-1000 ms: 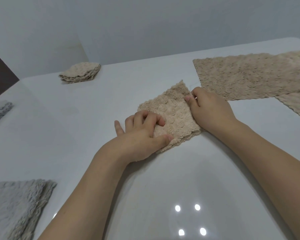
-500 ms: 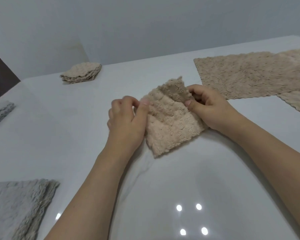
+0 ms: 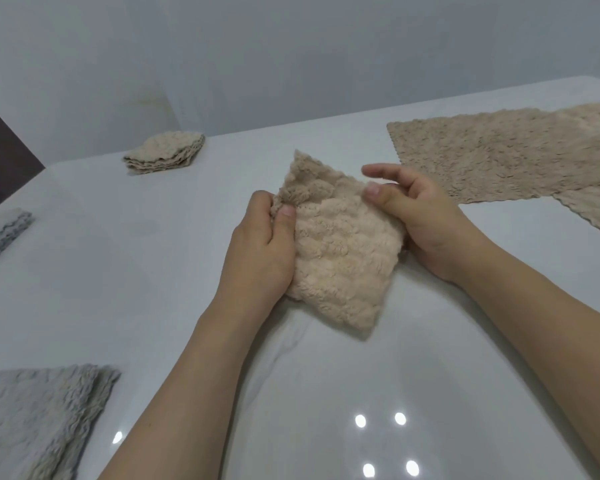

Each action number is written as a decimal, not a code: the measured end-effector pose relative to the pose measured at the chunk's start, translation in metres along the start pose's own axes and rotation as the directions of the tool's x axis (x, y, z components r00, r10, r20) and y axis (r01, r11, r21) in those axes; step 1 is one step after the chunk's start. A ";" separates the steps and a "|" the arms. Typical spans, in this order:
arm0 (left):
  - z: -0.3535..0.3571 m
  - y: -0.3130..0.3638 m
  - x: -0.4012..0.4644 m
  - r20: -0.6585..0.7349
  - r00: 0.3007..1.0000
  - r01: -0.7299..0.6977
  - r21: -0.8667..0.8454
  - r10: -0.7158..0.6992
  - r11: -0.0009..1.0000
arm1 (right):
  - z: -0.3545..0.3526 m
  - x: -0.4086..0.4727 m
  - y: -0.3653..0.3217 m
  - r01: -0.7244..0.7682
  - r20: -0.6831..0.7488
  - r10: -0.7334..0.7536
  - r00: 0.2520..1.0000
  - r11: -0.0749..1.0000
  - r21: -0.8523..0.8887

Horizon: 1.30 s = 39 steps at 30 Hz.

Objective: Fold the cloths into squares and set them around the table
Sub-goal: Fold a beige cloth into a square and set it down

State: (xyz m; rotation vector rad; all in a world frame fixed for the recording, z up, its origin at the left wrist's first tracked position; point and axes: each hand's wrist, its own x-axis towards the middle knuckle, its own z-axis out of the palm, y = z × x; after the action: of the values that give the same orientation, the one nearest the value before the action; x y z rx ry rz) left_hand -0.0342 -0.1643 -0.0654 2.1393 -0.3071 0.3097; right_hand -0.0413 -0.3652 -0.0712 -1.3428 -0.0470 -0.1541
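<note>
The folded beige cloth [image 3: 340,251] sits mid-frame, lifted off the white table [image 3: 174,258] and tilted like a diamond, with its lowest corner pointing down toward the bottom of the frame. Both forearms come in from the bottom edge and angle up to meet it. The left hand [image 3: 260,247] is curled round the cloth's left edge, thumb pressed on top near the upper left corner and the rest of the fingers tucked behind it — so a proper grip. The right hand [image 3: 420,220] pinches the right edge with the thumb on the front face; its index finger sticks out loosely above the cloth, and the other fingers are bent behind it. To the upper right an unfolded beige cloth [image 3: 506,157] lies flat on the table. A folded beige stack [image 3: 165,154] sits upper left, a grey folded stack [image 3: 4,233] at the left edge, and another grey stack [image 3: 35,420] fills the lower left corner.
</note>
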 end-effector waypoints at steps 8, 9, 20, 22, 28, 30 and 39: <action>0.009 0.001 -0.002 -0.067 0.995 0.072 -0.118 -0.080 0.990 | 0.016 0.000 0.008 -0.126 -0.033 0.132 0.991 0.983 0.133; 0.010 -0.001 -0.001 -0.047 0.992 0.110 -0.131 -0.117 0.985 | 0.018 -0.001 0.010 -0.093 -0.083 0.096 0.992 0.995 0.037; 0.006 0.000 0.004 0.092 0.969 0.247 -0.322 -0.229 0.914 | 0.017 -0.004 0.013 0.053 -0.190 -0.114 0.975 0.952 -0.301; 0.008 0.001 0.002 0.053 0.981 0.192 -0.298 -0.184 0.935 | 0.018 -0.004 0.011 0.024 -0.203 -0.078 0.976 0.967 -0.253; 0.011 -0.003 0.002 -0.043 0.990 0.114 -0.285 -0.131 0.952 | 0.015 0.004 0.008 -0.121 -0.213 0.123 0.969 0.992 0.022; 0.013 -0.004 0.002 -0.051 0.994 0.079 -0.244 -0.094 0.967 | 0.018 0.002 0.007 -0.139 -0.184 0.133 0.974 0.990 -0.023; 0.015 -0.006 0.019 0.081 0.959 0.283 -0.230 -0.272 0.931 | 0.020 -0.002 0.008 -0.056 -0.239 -0.022 0.971 0.947 -0.316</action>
State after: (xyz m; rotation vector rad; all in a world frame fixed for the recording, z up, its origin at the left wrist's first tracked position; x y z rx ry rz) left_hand -0.0131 -0.1757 -0.0720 1.9208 -0.0606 0.0535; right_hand -0.0410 -0.3441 -0.0751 -1.6410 0.2025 -0.3194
